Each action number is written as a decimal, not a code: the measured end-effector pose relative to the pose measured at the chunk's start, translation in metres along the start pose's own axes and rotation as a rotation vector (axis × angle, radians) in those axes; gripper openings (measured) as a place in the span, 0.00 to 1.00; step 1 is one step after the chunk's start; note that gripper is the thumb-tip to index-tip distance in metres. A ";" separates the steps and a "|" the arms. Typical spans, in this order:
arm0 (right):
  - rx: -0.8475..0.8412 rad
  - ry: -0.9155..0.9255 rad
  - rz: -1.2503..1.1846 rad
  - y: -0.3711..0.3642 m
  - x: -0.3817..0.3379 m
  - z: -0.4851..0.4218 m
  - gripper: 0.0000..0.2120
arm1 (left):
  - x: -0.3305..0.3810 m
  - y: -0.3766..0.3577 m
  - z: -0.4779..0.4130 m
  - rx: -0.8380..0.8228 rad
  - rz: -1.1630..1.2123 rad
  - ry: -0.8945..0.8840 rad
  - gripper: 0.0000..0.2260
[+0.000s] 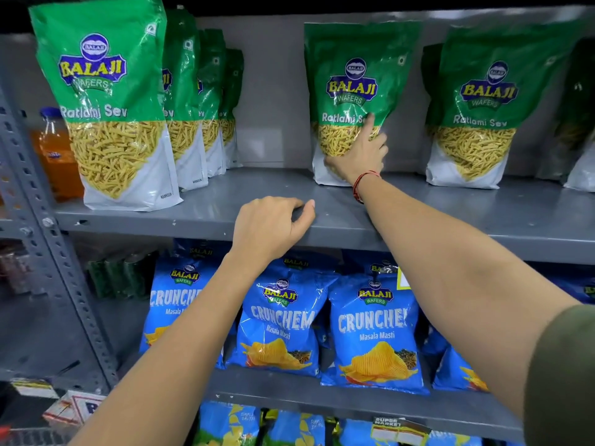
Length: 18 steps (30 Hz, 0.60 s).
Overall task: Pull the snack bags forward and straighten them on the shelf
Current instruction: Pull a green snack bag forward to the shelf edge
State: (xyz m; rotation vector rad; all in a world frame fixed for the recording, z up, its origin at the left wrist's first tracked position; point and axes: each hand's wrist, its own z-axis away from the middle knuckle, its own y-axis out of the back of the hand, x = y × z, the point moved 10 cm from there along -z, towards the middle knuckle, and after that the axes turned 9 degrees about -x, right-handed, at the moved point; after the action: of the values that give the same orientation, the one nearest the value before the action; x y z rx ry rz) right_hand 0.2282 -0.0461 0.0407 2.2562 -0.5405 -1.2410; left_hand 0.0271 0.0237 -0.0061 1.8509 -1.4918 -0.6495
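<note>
1. A person's right hand (359, 152) reaches deep onto the grey metal shelf (450, 217), fingers spread flat against the lower front of a green Balaji Ratlami Sev bag (354, 75) standing upright near the back wall; whether any finger hooks behind the bag cannot be told.
2. The left hand (270, 225) rests on the shelf's front lip, fingers loosely curled, holding nothing.
3. A forward Ratlami Sev bag (106, 101) at the left already stands at the edge, setting the line to match.
4. Done well, the pull likely starts low, at the bag's base, so it slides without toppling, label square to the aisle.
5. A neighbouring Ratlami Sev bag (476, 107) to the right waits equally far back.
</note>
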 end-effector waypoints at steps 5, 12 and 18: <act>0.009 0.015 0.025 0.006 -0.007 0.018 0.56 | -0.001 -0.003 0.001 -0.050 -0.016 -0.034 0.28; 0.007 0.039 0.023 0.021 -0.013 0.049 0.55 | 0.000 -0.004 0.007 -0.109 -0.081 -0.059 0.41; 0.022 0.116 -0.006 0.039 -0.017 0.082 0.54 | -0.001 -0.005 0.007 -0.144 -0.128 -0.044 0.42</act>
State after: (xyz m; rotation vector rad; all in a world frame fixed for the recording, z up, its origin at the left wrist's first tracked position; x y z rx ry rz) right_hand 0.1453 -0.0873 0.0379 2.3321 -0.5065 -1.1044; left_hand 0.0250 0.0243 -0.0143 1.8420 -1.3246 -0.8413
